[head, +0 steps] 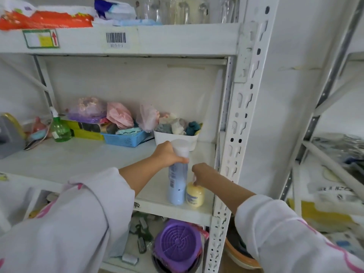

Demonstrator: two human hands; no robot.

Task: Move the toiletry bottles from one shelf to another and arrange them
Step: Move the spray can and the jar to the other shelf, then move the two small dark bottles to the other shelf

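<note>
My left hand [167, 153] wraps the tall blue bottle [177, 182] below its cap; my right hand [201, 172] pinches the small yellow bottle's [195, 196] top. Both stand touching at the middle shelf's [78, 160] front-right corner, so placing looks nearly done, arranging left.

On the middle shelf [78, 160], the left hand [167, 154] grips a tall blue spray bottle [177, 184] just under its white cap. The right hand [201, 173] pinches the top of a small yellow bottle [195, 196] touching it, both upright near the front edge.
</note>
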